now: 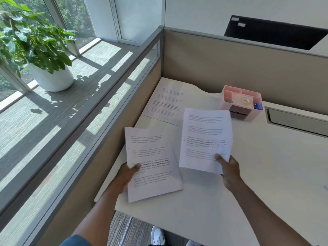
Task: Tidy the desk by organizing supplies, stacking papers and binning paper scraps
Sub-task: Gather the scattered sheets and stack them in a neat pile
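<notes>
The left hand (126, 174) has a grip on one printed sheet (152, 164), thumb on top, holding it just above the tabletop (266, 174). The right hand (229, 170) pinches a second printed sheet (205, 137) by its bottom edge, beside the first. A third sheet (166, 102) lies flat near the corner, and a pink organizer (241, 100) stands behind the papers.
</notes>
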The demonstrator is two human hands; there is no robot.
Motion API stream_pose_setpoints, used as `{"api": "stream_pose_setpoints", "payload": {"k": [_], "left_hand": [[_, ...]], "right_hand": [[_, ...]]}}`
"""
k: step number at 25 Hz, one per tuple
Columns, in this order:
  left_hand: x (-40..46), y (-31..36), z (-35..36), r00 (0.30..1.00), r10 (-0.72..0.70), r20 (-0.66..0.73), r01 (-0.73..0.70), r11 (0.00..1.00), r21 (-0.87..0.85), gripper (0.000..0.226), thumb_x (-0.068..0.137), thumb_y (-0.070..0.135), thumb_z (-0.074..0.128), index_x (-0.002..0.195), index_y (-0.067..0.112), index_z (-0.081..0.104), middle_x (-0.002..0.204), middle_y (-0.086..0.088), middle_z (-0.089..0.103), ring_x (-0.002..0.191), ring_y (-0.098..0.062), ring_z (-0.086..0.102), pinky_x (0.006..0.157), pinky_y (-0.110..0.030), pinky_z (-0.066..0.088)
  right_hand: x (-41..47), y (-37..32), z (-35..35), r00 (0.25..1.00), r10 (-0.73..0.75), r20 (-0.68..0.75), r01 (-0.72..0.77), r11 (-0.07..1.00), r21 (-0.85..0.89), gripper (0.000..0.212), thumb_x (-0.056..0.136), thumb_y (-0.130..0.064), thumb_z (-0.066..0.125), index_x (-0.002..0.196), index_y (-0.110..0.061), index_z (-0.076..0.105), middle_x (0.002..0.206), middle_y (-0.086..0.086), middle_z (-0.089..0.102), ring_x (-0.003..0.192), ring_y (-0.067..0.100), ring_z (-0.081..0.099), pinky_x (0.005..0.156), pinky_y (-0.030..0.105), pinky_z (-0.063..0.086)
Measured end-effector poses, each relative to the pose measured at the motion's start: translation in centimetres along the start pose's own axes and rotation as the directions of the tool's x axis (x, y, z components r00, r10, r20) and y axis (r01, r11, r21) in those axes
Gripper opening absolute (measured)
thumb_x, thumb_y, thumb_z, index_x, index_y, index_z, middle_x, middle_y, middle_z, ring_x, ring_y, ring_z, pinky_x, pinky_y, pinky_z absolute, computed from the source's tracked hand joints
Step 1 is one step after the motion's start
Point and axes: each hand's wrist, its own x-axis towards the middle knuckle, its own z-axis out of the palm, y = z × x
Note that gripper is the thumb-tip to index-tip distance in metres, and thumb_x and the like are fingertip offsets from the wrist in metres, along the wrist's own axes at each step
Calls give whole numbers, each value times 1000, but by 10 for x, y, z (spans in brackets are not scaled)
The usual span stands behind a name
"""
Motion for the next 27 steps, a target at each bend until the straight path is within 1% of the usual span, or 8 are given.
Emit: {"api": "stream_pose_setpoints", "payload": {"k": [4,10,13,15,18,21,24,27], "left_hand": [[-2,1,2,1000,-7,8,7,1000,-11,25,98,19,64,122,11,65,112,-15,74,103,-36,71,92,-56,56],[-7,3,3,999,23,42,-20,997,-76,27,94,26,69,118,14,68,107,-11,77,97,-32,74,83,-48,61],[-4,0,2,997,39,63,-34,996,-85,34,91,22,73,122,12,67,111,-11,76,100,-34,73,90,-54,58],[-3,-1,3,996,47,70,-40,995,-94,37,88,17,75,123,9,67,114,-12,75,103,-34,72,94,-56,55],[-2,-2,4,997,60,49,-55,994,-99,38,84,16,79,121,11,68,113,-10,76,103,-32,73,93,-52,57],[0,-3,4,997,74,26,-72,994,-77,34,84,16,80,117,16,69,108,-5,77,96,-25,75,82,-41,61],[-1,-3,5,997,76,22,-74,994,-78,30,87,16,78,116,18,69,110,-5,77,95,-24,75,80,-39,61],[-5,-2,3,994,93,63,-84,988,-132,33,89,20,75,121,16,68,116,-9,75,103,-29,73,91,-48,58]], "right_hand": [[-30,27,32,992,25,125,-5,987,-158,18,83,-9,76,100,-10,72,92,2,75,81,21,70,81,37,56],[-60,57,72,971,86,225,-15,954,-299,14,85,-15,75,98,-18,70,98,-1,76,89,19,72,83,38,59],[-68,61,87,958,94,269,2,942,-337,16,87,-16,73,102,-20,68,101,-4,75,90,14,71,80,31,59],[-71,60,94,945,101,310,13,938,-347,19,88,-14,71,106,-20,67,104,-4,74,94,14,71,83,32,58],[-69,59,96,892,132,433,46,925,-378,23,90,-14,69,111,-21,66,108,-5,74,99,16,70,87,33,58],[-64,56,95,832,188,522,49,912,-406,27,89,-22,72,115,-21,64,113,-4,73,100,14,70,89,34,57],[-62,54,95,870,150,469,102,878,-469,41,81,-44,76,114,-27,59,112,-8,70,99,11,68,88,36,57],[-56,48,97,921,3,389,208,841,-499,43,78,-46,78,111,-37,52,111,-18,64,100,4,63,79,24,53]]}}
